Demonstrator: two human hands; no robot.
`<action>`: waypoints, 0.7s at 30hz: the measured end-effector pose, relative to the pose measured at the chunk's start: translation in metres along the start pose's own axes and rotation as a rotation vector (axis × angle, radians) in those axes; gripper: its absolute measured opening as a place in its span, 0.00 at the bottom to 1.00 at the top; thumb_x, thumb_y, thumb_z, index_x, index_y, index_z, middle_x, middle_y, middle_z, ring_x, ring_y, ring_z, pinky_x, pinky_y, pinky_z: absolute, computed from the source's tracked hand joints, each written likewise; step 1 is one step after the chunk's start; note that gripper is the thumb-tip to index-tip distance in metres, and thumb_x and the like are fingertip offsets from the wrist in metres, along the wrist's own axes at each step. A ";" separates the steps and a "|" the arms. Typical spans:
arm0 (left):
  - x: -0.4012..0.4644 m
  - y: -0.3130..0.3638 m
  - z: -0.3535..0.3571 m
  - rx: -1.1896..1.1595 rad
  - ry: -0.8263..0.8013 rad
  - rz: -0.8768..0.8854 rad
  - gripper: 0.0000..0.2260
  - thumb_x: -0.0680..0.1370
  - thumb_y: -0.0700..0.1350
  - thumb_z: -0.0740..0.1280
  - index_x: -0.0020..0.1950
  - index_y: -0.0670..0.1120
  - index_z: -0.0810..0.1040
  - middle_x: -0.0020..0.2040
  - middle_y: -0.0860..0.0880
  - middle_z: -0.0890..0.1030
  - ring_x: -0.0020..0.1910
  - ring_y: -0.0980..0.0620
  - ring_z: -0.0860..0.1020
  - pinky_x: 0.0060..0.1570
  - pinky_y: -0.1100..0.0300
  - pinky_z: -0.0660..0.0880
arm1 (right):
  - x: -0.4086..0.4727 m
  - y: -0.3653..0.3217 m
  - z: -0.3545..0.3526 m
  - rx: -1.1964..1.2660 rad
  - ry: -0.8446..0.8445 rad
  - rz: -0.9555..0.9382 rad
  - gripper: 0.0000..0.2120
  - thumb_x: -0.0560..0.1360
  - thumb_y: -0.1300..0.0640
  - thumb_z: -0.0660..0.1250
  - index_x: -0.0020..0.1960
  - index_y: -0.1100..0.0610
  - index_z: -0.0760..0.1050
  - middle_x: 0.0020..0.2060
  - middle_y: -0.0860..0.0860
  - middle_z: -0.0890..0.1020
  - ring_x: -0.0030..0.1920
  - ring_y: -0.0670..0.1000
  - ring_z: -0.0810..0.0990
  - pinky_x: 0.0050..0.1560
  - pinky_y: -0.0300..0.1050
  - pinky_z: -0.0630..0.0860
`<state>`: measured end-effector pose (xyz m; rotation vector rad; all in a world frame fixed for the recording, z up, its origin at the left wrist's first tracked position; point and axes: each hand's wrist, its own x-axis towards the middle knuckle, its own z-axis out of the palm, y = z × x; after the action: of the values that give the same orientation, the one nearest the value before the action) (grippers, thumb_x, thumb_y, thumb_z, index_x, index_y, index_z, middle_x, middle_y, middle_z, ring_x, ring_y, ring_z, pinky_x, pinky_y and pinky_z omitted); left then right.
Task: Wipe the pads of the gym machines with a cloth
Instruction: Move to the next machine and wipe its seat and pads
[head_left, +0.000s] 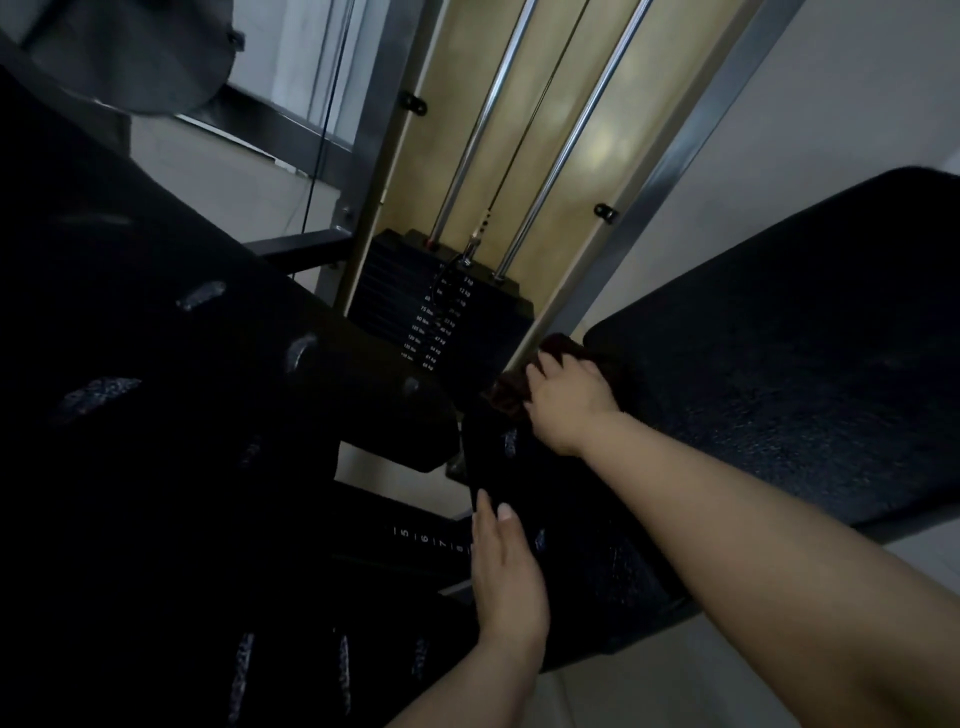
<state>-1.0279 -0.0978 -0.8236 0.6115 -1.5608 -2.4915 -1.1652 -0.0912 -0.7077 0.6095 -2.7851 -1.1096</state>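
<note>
— What are the hands doing?
— The right hand (569, 400) is gripping a dark cloth (511, 397), fingers curled, on the textured black pad (597, 519). The left hand (506, 566) is resting straight-fingered along the pad's edge.

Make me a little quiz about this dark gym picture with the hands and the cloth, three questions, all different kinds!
1. True or false: the right hand presses a dark reddish-brown cloth against the edge of the black padded machine seat.
2. What does the left hand do? A) holds a bottle B) rests with straight fingers on the black lower pad C) pulls the cable
3. Fill in: the black weight stack with white numbers sits between two shiny metal ____.

Key: 1 true; 2 B; 3 rods.
</note>
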 end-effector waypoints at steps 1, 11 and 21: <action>0.000 -0.001 0.000 -0.007 0.009 0.006 0.23 0.83 0.54 0.49 0.77 0.52 0.56 0.76 0.52 0.59 0.75 0.53 0.57 0.75 0.52 0.53 | -0.014 -0.002 0.000 -0.028 0.009 -0.020 0.27 0.81 0.48 0.51 0.76 0.59 0.55 0.74 0.56 0.60 0.69 0.58 0.63 0.68 0.52 0.58; -0.011 -0.009 0.001 0.285 0.092 0.000 0.21 0.83 0.44 0.50 0.77 0.44 0.55 0.78 0.49 0.53 0.75 0.51 0.56 0.70 0.63 0.54 | -0.145 -0.018 0.011 0.078 -0.048 -0.101 0.40 0.47 0.47 0.81 0.56 0.64 0.80 0.48 0.59 0.83 0.42 0.58 0.81 0.44 0.53 0.78; -0.014 -0.018 0.012 0.394 0.172 0.235 0.33 0.74 0.58 0.42 0.75 0.44 0.62 0.72 0.59 0.53 0.74 0.59 0.52 0.71 0.66 0.46 | 0.045 0.011 -0.005 0.073 -0.091 -0.002 0.23 0.79 0.53 0.55 0.73 0.57 0.63 0.74 0.54 0.60 0.72 0.55 0.60 0.70 0.50 0.59</action>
<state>-1.0184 -0.0752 -0.8318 0.6285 -1.9404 -1.9244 -1.2091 -0.1051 -0.7001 0.5824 -2.9142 -1.0670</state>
